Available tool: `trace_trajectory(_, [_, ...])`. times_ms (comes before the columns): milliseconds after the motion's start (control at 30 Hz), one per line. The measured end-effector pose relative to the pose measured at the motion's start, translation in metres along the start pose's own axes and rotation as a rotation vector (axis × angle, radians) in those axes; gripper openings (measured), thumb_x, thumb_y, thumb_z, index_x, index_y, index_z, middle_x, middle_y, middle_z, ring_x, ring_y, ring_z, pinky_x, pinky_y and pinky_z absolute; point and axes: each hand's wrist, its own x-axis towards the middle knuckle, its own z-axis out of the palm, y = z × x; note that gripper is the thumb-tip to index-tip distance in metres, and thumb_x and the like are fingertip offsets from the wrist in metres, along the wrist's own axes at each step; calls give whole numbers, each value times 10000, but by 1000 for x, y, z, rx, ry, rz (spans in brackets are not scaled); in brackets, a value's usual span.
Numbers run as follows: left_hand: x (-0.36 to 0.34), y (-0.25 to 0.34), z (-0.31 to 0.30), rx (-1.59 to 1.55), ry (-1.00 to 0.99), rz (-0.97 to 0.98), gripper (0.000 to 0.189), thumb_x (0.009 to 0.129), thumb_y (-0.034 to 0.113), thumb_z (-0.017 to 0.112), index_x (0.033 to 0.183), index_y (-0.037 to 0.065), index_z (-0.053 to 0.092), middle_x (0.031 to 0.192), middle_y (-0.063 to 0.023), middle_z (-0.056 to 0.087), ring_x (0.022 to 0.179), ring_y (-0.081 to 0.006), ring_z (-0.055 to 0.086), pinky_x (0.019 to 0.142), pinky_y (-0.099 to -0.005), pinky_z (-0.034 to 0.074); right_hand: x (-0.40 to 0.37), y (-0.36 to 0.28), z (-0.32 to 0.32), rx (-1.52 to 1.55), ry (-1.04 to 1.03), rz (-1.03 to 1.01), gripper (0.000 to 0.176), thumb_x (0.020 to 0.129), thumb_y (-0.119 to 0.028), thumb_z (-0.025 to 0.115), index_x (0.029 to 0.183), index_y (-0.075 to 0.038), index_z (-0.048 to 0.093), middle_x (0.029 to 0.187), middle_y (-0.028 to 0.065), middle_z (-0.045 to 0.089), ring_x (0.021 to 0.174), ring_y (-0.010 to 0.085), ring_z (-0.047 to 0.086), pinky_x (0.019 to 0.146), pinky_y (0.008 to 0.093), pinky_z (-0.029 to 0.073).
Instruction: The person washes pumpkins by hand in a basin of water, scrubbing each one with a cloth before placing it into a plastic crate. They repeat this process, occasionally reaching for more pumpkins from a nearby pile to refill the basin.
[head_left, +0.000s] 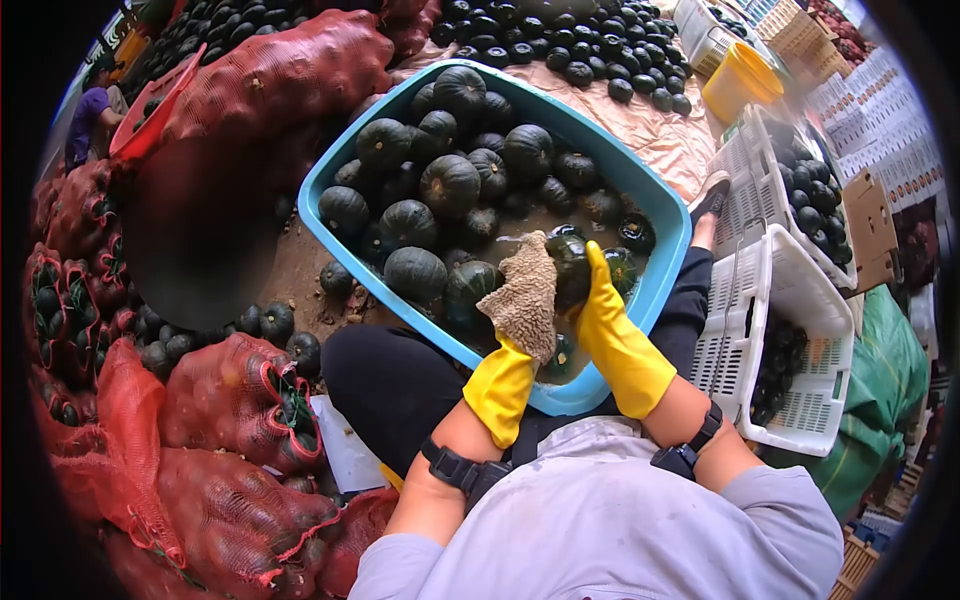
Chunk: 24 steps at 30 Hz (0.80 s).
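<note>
Yellow-gloved, the right hand [612,322] is clamped on a dark green squash [568,262] (steadied over a blue plastic tub [600,121]); the left hand [510,362] is closed on a brown fuzzy cloth [528,292].

Squashes [450,185] in tub [662,292] (water [535,222] too, perhaps); crates [800,300] right.

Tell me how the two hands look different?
The left hand wears a fuzzy brown mitt; the right hand shows only a yellow glove. The left hand presses flat on the squash; the right hand cups it. Both have yellow cuffs and touch the same squash.
</note>
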Motion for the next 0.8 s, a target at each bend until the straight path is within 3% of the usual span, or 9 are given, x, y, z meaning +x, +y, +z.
trace_trajectory(100, [-6, 20, -50, -139, -88, 14, 833, 749, 73, 794, 1514, 11, 469, 1390, -224, 609, 1268, -438, 592, 1080, -460, 507, 2, 9, -13, -88, -83, -55, 559, 1039, -492, 673, 1442, -107, 620, 1329, 87, 717, 1168, 227, 702, 1035, 407, 558])
trace_trajectory(233, [-1, 4, -41, -43, -44, 222, 809, 761, 78, 764, 1504, -35, 462, 1402, -255, 589, 1290, -452, 574, 1130, -465, 471, 14, 3, -27, -87, -89, -25, 559, 1019, -491, 700, 1430, -117, 635, 1274, 55, 738, 1099, 180, 719, 898, 323, 582])
trace_trajectory(333, [3, -5, -21, -26, 60, 323, 540, 929, 111, 608, 1442, -24, 513, 1325, -259, 623, 1219, -457, 606, 1094, -484, 471, 4, -15, -36, -165, -118, 24, 544, 991, -489, 729, 1402, -139, 660, 1224, 29, 755, 1046, 136, 732, 723, 241, 575])
trace_trajectory(367, [4, -1, -21, -31, 108, 337, 450, 984, 123, 551, 1412, -13, 538, 1276, -254, 646, 1176, -454, 628, 1064, -489, 483, 2, -17, -38, -191, -113, 40, 557, 991, -502, 724, 1405, -136, 653, 1246, 33, 750, 1068, 149, 732, 745, 265, 576])
trace_trajectory(567, [-2, 0, -12, -69, 12, 237, 487, 948, 130, 587, 1416, 3, 544, 1347, -252, 620, 1253, -439, 588, 1121, -500, 420, -3, -17, -40, -138, -88, 143, 564, 1000, -540, 694, 1402, -148, 642, 1307, 62, 733, 1158, 209, 720, 933, 380, 597])
trace_trajectory(667, [-5, -5, -9, -49, 120, 296, 449, 942, 151, 613, 1367, 12, 567, 1281, -231, 641, 1230, -429, 596, 1097, -489, 428, -4, -20, -34, -32, 36, 192, 747, 951, -685, 646, 1429, -111, 628, 1366, 123, 703, 1232, 290, 693, 1016, 470, 583])
trace_trajectory(700, [-3, -6, -13, -69, 34, 240, 412, 947, 156, 612, 1336, 21, 588, 1251, -221, 650, 1210, -426, 603, 1080, -493, 437, -2, -24, -33, 37, 87, 240, 795, 938, -718, 634, 1436, -99, 624, 1377, 138, 697, 1243, 311, 688, 1022, 489, 580])
trace_trajectory(767, [9, -4, -30, -37, -108, 72, 314, 940, 179, 630, 1223, 43, 653, 1147, -195, 673, 1127, -415, 632, 1011, -498, 477, 10, -33, -49, 340, -296, 305, 893, 927, -755, 608, 1416, -8, 609, 1378, 258, 664, 1225, 394, 682, 1029, 537, 582])
trace_trajectory(800, [18, 1, -39, 22, -168, -36, 259, 928, 196, 649, 1140, 57, 698, 1073, -180, 687, 1065, -407, 652, 958, -498, 508, 10, -40, -44, 313, -222, 284, 884, 929, -738, 623, 1435, -13, 599, 1373, 268, 660, 1240, 412, 670, 1006, 524, 591])
